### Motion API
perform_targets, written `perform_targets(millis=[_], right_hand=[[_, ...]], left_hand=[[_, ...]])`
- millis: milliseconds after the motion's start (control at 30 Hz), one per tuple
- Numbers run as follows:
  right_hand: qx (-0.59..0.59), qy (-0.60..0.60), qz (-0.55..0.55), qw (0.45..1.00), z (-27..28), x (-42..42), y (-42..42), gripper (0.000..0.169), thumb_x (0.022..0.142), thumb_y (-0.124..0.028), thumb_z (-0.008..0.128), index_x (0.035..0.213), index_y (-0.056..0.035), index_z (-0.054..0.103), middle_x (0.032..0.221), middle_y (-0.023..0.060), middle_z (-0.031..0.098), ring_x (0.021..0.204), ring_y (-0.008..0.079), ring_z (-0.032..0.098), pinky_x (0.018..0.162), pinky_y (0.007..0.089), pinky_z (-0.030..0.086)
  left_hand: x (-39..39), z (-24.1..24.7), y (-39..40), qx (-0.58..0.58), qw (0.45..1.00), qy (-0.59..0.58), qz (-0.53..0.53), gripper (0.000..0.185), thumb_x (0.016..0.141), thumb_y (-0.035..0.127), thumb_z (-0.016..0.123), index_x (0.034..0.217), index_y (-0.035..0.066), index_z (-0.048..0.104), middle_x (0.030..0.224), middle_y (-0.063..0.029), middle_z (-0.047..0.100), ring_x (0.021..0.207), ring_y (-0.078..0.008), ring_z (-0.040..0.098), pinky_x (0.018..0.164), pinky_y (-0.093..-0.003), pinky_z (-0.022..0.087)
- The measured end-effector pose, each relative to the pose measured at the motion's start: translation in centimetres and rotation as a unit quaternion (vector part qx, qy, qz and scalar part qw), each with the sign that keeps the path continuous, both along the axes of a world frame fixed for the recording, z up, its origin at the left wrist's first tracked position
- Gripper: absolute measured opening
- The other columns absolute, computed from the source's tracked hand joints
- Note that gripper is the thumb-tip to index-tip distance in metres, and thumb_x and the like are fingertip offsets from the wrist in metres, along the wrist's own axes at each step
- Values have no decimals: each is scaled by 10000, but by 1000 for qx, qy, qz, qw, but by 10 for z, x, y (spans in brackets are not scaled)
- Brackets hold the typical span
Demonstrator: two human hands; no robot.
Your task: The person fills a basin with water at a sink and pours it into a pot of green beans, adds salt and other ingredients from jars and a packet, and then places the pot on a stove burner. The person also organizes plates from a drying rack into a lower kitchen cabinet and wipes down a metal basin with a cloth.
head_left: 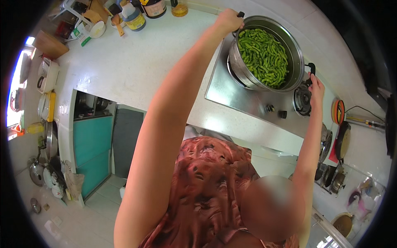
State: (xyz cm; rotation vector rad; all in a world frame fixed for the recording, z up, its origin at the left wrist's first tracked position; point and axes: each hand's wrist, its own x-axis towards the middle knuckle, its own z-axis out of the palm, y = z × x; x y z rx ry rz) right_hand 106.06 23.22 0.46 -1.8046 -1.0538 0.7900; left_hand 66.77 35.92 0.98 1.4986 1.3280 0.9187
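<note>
A large stainless steel pot (248,69) with black side handles stands over the left burner of the gas hob (245,99), its open top tipped towards my view. Green soybean pods (263,57) fill the inside in a thick layer. My left hand (230,21) grips the handle on the pot's left side. On the other side, my right hand (316,90) has its fingers around the lower end of the black right handle (311,70). Whether the pot's base touches the burner is hidden.
The right burner (301,98) lies just below the right handle, close to my wrist. Two black knobs are at the hob's front. Bottles (135,20) and a wooden spatula (117,24) stand along the back of the counter (130,62). A frying pan (342,141) hangs at right.
</note>
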Motion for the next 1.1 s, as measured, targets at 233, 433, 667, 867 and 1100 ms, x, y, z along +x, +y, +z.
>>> perform_targets(millis=[233, 433, 667, 867, 1100], right_hand=[[-42, -134, -21, 990, 16, -20, 5, 276, 861, -280, 557, 1035, -87, 652, 684, -70, 456, 554, 37, 349, 491, 204, 285], [-46, -137, -21, 989, 20, -53, -12, 282, 857, -301, 558, 1031, -92, 634, 705, -36, 515, 601, 59, 433, 507, 218, 340], [124, -65, -141, 980, -7, -105, -91, 311, 831, -177, 609, 1111, -47, 572, 823, -12, 591, 724, 68, 536, 604, 213, 455], [10, -23, -204, 979, -77, -174, -265, 69, 761, -117, 672, 755, -54, 646, 807, 22, 617, 716, 99, 561, 626, 241, 454], [-1, 28, -342, 939, -132, -200, -379, 189, 704, -171, 741, 694, -28, 617, 792, 51, 598, 696, 116, 555, 628, 252, 462]], left_hand=[[0, -5, -9, 16, 997, 55, 55, 167, 765, 126, 536, 741, -9, 630, 651, -73, 619, 620, -161, 573, 582, -301, 435], [-9, -4, 6, 42, 995, 84, 25, 180, 772, 98, 511, 768, -38, 629, 647, -72, 614, 606, -126, 576, 562, -274, 438], [-53, -25, -32, 61, 994, -35, 82, 368, 831, 228, 550, 1080, -43, 560, 982, -157, 618, 956, -232, 582, 839, -307, 433], [-32, -77, -199, 83, 996, 18, -28, 178, 875, 120, 543, 986, -18, 563, 944, -97, 593, 799, -148, 542, 697, -274, 465], [31, -100, -305, 11, 963, 47, -264, 150, 810, 23, 576, 952, 26, 621, 714, -9, 568, 586, -69, 496, 544, -215, 429]])
